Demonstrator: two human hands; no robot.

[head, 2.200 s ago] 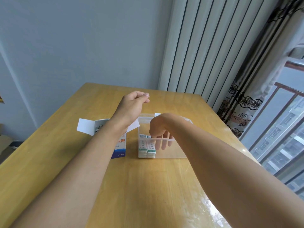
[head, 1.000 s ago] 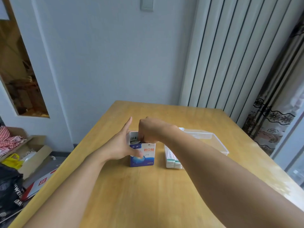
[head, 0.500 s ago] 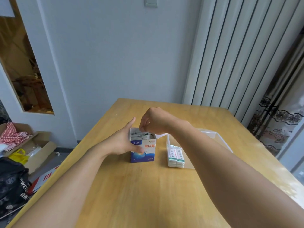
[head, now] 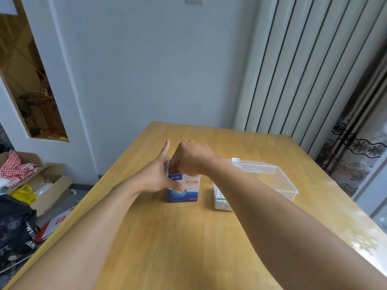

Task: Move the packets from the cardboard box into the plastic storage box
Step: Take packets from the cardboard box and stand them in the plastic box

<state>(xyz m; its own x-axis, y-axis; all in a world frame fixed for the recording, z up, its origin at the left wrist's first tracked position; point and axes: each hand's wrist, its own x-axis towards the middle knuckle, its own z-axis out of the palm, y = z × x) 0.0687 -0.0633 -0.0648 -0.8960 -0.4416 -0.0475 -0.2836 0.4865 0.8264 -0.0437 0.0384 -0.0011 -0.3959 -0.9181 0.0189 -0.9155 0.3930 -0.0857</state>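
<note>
A small blue-and-white cardboard box [head: 189,190] stands upright with its top open on the wooden table [head: 188,243]. My left hand [head: 156,176] steadies it, palm against its left side and thumb on the front. My right hand [head: 193,159] is over the open top with bunched fingers dipped inside; the fingertips are hidden, so a grip on packets cannot be seen. Just right of it sits the clear plastic storage box [head: 278,178], lid off. A row of white-and-green packets [head: 219,198] stands at its near-left end, partly behind my right forearm.
The table's left edge drops to a floor with open cardboard cartons [head: 48,185], a yellow bag and a black bag [head: 14,229]. A grey wall lies beyond the far edge. A patterned curtain [head: 356,153] and a window are on the right.
My right hand went from the storage box to the cardboard box, rose above its top half a second ago, and has now lowered its fingers back inside. My left hand came down to hold the box.
</note>
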